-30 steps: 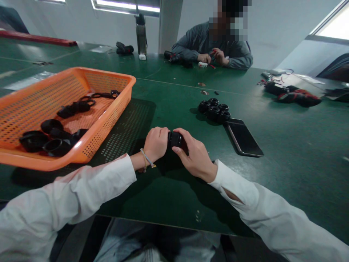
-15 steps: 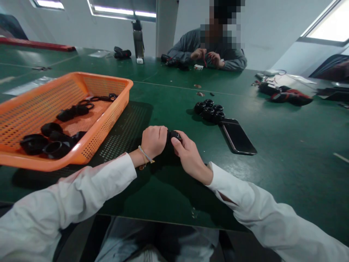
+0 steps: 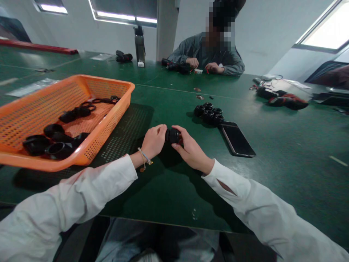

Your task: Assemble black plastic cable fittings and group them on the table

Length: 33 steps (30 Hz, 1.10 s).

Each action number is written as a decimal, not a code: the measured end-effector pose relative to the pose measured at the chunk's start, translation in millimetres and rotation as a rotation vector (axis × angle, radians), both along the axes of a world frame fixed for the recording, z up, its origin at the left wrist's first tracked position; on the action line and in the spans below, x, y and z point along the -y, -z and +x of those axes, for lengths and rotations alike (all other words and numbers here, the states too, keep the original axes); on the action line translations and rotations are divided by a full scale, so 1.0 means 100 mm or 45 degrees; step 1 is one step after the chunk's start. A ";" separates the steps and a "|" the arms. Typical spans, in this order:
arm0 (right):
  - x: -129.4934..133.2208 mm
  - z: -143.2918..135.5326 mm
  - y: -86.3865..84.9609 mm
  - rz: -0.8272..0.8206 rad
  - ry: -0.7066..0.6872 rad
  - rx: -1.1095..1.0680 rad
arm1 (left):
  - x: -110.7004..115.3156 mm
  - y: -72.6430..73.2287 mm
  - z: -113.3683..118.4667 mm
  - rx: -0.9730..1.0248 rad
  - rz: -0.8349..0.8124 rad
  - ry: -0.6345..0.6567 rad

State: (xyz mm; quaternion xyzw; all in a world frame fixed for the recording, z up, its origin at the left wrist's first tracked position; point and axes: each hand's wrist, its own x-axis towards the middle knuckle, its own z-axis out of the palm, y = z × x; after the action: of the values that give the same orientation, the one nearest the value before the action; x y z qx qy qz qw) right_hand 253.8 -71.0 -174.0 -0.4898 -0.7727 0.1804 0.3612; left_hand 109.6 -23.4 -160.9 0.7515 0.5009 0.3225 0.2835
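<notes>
Left hand [image 3: 154, 140] is clasping one end of a black part [image 3: 172, 135], fingers mostly hidden; right hand [image 3: 192, 151] is pinching the other between thumb and fingers. Part is sitting between both hands, over the green table [image 3: 163, 203], right of the orange basket [image 3: 125, 100]; contact below unclear. Risk: if the fingertips are bearing unevenly, its rounded side could be slipping or skewing.
</notes>
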 end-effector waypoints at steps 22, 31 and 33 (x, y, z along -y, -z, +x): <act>0.04 -0.25 0.04 -0.011 0.361 -0.094 | 0.02 0.01 -0.01 -0.628 0.349 0.006; 0.02 -0.32 0.05 -0.443 0.375 -0.613 | -0.01 -0.03 -0.03 -0.599 0.531 0.037; 0.02 -0.32 0.05 -0.457 0.336 -0.643 | -0.02 -0.04 -0.04 -0.548 0.536 0.070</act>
State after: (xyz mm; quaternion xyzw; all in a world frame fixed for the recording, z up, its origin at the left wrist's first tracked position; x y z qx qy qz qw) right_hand 222.1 -73.5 -178.9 -0.5813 -0.5445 0.3809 0.4696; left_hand 105.7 -21.5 -157.4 0.8581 0.4510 0.2448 0.0175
